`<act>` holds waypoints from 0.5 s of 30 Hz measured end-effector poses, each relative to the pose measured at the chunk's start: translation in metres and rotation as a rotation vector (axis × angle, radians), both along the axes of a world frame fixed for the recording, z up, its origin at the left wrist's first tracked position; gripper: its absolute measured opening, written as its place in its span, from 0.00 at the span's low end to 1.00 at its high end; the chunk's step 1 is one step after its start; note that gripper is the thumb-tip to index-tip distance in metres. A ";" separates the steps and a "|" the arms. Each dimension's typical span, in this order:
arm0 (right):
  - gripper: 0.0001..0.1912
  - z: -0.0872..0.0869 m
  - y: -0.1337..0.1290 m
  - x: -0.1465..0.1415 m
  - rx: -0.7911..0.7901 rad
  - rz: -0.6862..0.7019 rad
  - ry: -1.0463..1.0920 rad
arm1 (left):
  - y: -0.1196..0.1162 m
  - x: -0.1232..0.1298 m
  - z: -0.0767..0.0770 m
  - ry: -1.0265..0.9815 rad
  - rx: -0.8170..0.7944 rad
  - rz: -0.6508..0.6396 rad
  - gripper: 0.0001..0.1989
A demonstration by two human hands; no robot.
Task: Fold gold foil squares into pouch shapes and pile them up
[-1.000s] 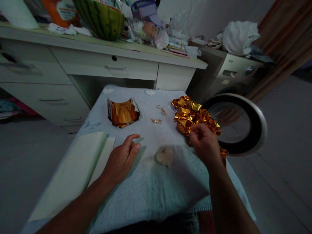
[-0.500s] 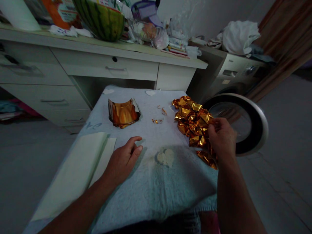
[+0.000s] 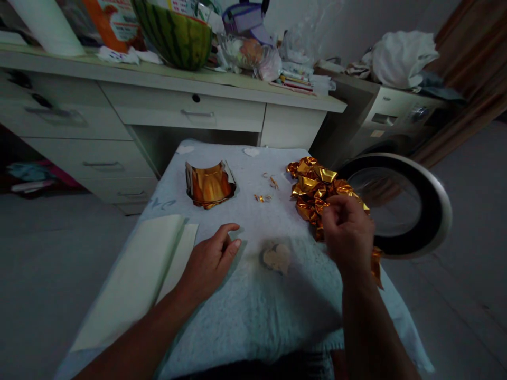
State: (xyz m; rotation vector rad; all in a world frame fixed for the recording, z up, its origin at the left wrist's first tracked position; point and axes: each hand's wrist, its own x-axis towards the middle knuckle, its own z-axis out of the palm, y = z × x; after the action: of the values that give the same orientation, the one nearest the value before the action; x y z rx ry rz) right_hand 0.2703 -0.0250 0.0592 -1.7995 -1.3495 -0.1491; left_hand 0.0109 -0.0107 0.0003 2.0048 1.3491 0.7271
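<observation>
At the near side, a pale blue cloth covers the table, and a light heart pattern shows on it between the two forearms. At the near left lies a flat stack of folded cream sheets, partly behind the left forearm.

The left hand is low over the cloth, just right of these sheets. Its fingers are loosely bent and the thumb stands apart from the index finger, so the hand is open. The right hand is at the right edge of the table, over the near part of a pile of crumpled golden foil pieces. Its fingers are curled toward the thumb, against the foil in this view — whether they grip a piece, I cannot tell. One more foil piece shows at the right of the right wrist.

The pile lies on the right side of the cloth and goes toward the far edge. In the far middle are a few small golden twists, and to the left of them stands a curved bundle of golden foil sheets.

Beyond the table, a white desk carries a cut watermelon and plastic bags. At the far right is a washing machine — its round door is open beside the pile.
</observation>
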 end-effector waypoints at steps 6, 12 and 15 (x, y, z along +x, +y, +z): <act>0.05 -0.011 0.018 -0.051 -0.353 0.551 -0.161 | 0.003 -0.002 0.001 -0.080 -0.048 0.113 0.16; 0.05 -0.024 0.061 -0.084 -0.567 0.649 -0.215 | 0.011 -0.009 -0.006 -0.361 -0.144 0.271 0.12; 0.07 -0.031 0.085 -0.100 -0.554 0.595 -0.119 | 0.016 -0.011 -0.011 -0.524 -0.229 0.350 0.12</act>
State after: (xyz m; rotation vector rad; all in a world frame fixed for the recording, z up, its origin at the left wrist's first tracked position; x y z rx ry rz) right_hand 0.1705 0.0601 0.0285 -1.7375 -2.0991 0.4884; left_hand -0.0002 0.0050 -0.0107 1.2886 1.3901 1.1065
